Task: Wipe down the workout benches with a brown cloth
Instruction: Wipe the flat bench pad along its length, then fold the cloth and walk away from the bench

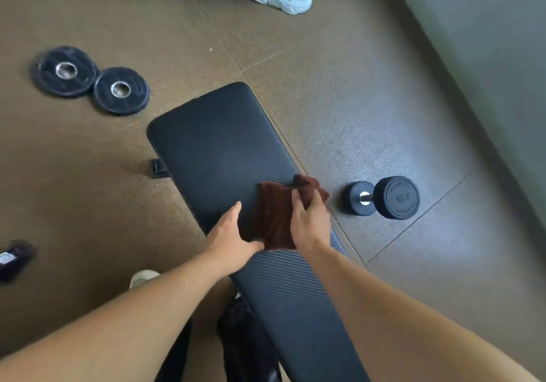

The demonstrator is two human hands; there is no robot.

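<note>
Right hand [310, 222] grips the brown cloth [277, 216], fingers curled into its upper-right part, approx. mid-bench. Left hand [233, 240] lies w/ straight fingers, thumb under the cloth's lower edge, palm on the black ribbed bench [212, 145] pad. Cloth is spread on the pad, one corner bunched over the bench's right edge. Dumbbell [384, 198] on the floor right of the bench; two weight plates [91, 80] (touching) left of its far end.

Black ribbed padded surface [218, 145] running diagonally over brown rubber floor [88, 180], brown cloth [274, 219] spread on its right edge, two black weight plates [91, 80] touching on the floor far left, dumbbell [384, 197] just right of the surface
</note>
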